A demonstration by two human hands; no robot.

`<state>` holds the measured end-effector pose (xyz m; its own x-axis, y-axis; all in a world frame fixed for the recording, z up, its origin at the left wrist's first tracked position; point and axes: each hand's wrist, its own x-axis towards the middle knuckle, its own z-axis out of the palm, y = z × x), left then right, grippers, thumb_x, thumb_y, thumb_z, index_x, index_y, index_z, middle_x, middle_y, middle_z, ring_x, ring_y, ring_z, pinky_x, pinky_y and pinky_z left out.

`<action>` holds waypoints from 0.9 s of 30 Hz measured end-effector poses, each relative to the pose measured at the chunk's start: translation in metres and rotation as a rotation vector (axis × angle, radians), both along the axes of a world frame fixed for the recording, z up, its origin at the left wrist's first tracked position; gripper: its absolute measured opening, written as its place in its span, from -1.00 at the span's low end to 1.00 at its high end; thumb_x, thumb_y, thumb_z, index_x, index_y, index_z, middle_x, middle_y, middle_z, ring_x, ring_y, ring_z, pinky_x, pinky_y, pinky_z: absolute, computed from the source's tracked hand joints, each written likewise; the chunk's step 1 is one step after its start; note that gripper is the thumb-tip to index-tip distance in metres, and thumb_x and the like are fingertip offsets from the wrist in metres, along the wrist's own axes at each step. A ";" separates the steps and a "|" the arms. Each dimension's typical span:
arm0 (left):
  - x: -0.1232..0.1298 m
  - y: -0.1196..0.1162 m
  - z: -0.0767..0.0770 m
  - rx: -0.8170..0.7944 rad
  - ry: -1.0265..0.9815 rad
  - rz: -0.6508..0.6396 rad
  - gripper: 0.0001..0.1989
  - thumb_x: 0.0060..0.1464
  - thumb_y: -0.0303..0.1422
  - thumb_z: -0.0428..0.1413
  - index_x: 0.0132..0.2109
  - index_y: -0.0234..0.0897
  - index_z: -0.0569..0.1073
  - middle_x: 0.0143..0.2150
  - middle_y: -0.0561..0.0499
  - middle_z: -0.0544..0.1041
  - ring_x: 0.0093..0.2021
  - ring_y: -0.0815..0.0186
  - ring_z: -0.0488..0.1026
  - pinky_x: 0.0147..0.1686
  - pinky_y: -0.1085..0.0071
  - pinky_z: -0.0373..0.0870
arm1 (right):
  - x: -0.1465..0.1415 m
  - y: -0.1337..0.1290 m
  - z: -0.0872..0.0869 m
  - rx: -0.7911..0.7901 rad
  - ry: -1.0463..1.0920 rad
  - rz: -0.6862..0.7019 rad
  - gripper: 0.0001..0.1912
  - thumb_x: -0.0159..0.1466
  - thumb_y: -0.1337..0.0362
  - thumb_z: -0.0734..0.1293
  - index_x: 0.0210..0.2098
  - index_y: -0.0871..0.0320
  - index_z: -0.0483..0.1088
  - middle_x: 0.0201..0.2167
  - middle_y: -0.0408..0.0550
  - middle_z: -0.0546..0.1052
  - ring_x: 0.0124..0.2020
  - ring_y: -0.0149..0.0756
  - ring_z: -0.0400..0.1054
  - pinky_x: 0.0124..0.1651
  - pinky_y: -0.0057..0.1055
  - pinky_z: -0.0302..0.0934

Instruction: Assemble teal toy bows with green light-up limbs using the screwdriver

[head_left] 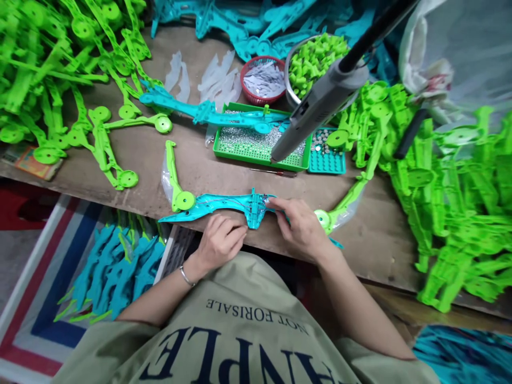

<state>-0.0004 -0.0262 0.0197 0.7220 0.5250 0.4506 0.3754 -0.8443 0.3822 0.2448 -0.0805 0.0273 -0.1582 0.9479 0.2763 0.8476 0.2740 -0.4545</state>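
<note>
A blue plastic toy bow shell (222, 202) lies crosswise at the table's front edge, its open side up, with thin wires running along it. Green limbs (172, 176) with round discs and clear film are joined at both its ends. My right hand (302, 226) grips the shell just right of its centre block, fingertips at small wired parts that are partly hidden. Beside the block's lower left, my left hand (224, 237) is closed with curled fingers at the shell's near edge. What it may hold is hidden.
Behind the shell stand a green tray (260, 154) of small metal pieces, a screwdriver (276, 173), a teal tray (326, 165) and a red basket (262, 96). A grey electric screwdriver (316, 106) hangs overhead. Green limbs pile up left (40, 69) and right (452, 213).
</note>
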 end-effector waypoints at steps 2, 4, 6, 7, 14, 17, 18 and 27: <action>0.006 -0.001 0.000 -0.006 -0.003 0.017 -0.82 0.25 -0.45 0.13 -0.04 -0.25 0.56 -0.15 -0.08 0.63 -0.12 0.20 0.49 -0.09 0.21 0.40 | -0.001 0.004 -0.003 -0.007 -0.017 0.037 -0.57 0.39 0.48 0.15 0.20 0.08 0.25 -0.13 0.02 0.64 -0.21 -0.14 0.48 -0.11 -0.18 0.27; 0.013 0.000 0.002 -0.002 0.022 0.029 -0.81 0.28 -0.41 0.12 0.00 -0.27 0.55 -0.11 -0.10 0.62 -0.09 0.18 0.48 -0.05 0.20 0.40 | 0.000 0.007 -0.005 0.013 -0.055 0.056 -0.58 0.41 0.48 0.14 0.21 0.10 0.26 -0.20 0.00 0.65 -0.26 -0.17 0.46 -0.13 -0.21 0.25; 0.019 0.001 0.003 0.007 0.062 0.029 -0.78 0.30 -0.37 0.11 0.02 -0.30 0.55 -0.08 -0.12 0.61 -0.07 0.15 0.47 -0.03 0.17 0.39 | 0.002 0.010 -0.005 0.048 -0.099 0.074 -0.60 0.42 0.48 0.13 0.21 0.14 0.27 -0.25 -0.01 0.64 -0.28 -0.19 0.45 -0.13 -0.23 0.23; 0.021 0.001 0.004 0.012 0.083 0.029 -0.77 0.30 -0.35 0.11 0.03 -0.32 0.54 -0.07 -0.13 0.61 -0.07 0.14 0.47 -0.02 0.16 0.38 | 0.004 0.011 -0.005 0.064 -0.126 0.084 -0.61 0.43 0.47 0.14 0.21 0.15 0.28 -0.26 -0.01 0.64 -0.28 -0.19 0.44 -0.13 -0.24 0.22; 0.028 -0.008 -0.002 0.015 0.193 0.030 -0.65 0.34 -0.31 0.08 0.17 -0.39 0.47 0.02 -0.21 0.57 0.02 0.09 0.47 0.10 0.10 0.36 | 0.007 0.020 -0.003 0.101 -0.223 0.126 -0.66 0.41 0.44 0.24 0.14 0.16 0.38 -0.31 -0.07 0.65 -0.27 -0.25 0.42 -0.15 -0.29 0.16; 0.027 -0.013 -0.007 0.005 0.210 0.037 -0.62 0.34 -0.31 0.06 0.21 -0.41 0.44 0.05 -0.24 0.56 0.07 0.06 0.47 0.10 0.09 0.39 | 0.006 0.022 -0.002 0.151 -0.221 0.128 -0.70 0.41 0.44 0.26 0.10 0.17 0.41 -0.37 -0.10 0.65 -0.33 -0.28 0.40 -0.19 -0.30 0.13; 0.026 -0.014 -0.008 0.000 0.210 0.039 -0.61 0.34 -0.31 0.06 0.22 -0.41 0.43 0.06 -0.25 0.55 0.08 0.06 0.47 0.10 0.09 0.40 | 0.005 0.023 -0.002 0.155 -0.223 0.123 -0.73 0.41 0.44 0.26 0.07 0.17 0.42 -0.39 -0.11 0.64 -0.35 -0.29 0.40 -0.20 -0.30 0.12; -0.004 0.045 0.036 0.006 0.254 -0.095 -0.67 0.32 -0.44 0.01 0.18 -0.26 0.43 0.06 -0.18 0.57 0.05 0.14 0.50 0.01 0.17 0.45 | -0.004 0.013 0.006 0.113 -0.331 0.119 -0.68 0.34 0.53 0.22 -0.01 0.22 0.49 -0.39 -0.01 0.65 -0.24 -0.21 0.45 -0.13 -0.27 0.14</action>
